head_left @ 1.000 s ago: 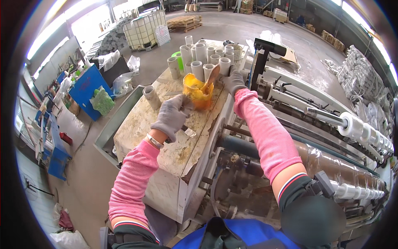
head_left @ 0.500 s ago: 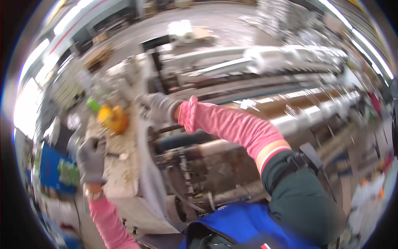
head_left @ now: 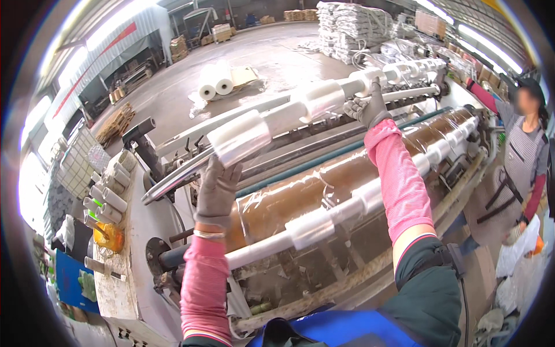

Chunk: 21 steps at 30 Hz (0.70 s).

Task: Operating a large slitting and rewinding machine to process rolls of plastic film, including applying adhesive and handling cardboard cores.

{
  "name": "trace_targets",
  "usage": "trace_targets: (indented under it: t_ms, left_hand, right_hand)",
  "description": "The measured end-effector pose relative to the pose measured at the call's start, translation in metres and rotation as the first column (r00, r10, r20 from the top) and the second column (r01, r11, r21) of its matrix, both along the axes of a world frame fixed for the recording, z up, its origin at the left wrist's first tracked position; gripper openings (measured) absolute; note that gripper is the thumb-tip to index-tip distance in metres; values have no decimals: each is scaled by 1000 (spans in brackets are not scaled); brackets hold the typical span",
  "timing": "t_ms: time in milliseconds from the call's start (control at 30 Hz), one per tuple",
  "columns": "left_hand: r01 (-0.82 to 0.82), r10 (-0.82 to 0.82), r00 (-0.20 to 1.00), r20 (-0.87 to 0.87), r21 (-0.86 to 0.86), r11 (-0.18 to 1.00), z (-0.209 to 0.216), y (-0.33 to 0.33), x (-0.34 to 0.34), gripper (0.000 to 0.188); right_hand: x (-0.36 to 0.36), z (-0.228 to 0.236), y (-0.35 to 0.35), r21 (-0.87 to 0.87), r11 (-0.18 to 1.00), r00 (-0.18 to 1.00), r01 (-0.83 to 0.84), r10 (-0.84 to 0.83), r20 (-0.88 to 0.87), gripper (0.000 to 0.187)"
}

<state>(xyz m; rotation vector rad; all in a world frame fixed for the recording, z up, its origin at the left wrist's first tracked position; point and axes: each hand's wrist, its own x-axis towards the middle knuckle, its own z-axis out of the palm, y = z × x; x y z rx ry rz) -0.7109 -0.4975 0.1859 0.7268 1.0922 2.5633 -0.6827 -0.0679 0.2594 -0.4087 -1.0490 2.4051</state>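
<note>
My left hand (head_left: 217, 194), in a grey glove, reaches up to the underside of a clear film roll (head_left: 240, 136) at the shaft's near-left end. Its fingers are stretched out against the roll, their tips partly hidden. Farther right, my gloved right hand (head_left: 371, 109) is raised with fingers apart, one pointing up in front of another film roll (head_left: 365, 81); I cannot tell whether it touches. Several such rolls sit spaced along one long shaft (head_left: 182, 175). Below it, a wide brown roller (head_left: 324, 188) lies in the machine beside a second row of film rolls (head_left: 312, 230).
On the left, a worn side bench (head_left: 121, 292) carries several cardboard tubes (head_left: 113, 199) and a yellow container (head_left: 108, 237). Another person (head_left: 525, 144) stands at the machine's right end. Two large film rolls (head_left: 215, 81) lie on the floor beyond; stacked sacks (head_left: 352, 29) rise farther back.
Both hands have left the bench and the machine's left edge. The left has risen to the near film roll; the right has moved rightward along the shaft. The view has turned right.
</note>
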Motion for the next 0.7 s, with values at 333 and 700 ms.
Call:
trace_targets:
  t_ms: [333,700]
  left_hand:
    - [-106,74,994,80,552,827,52,43,41,71]
    - [-497,449,865,224,509,703,71,-187,72,77]
  right_hand:
    - [-3,-4,-80,54,891,787,-451,426,-446,79]
    - [23,-10,-333,38,759,667,-650,594,-450,91]
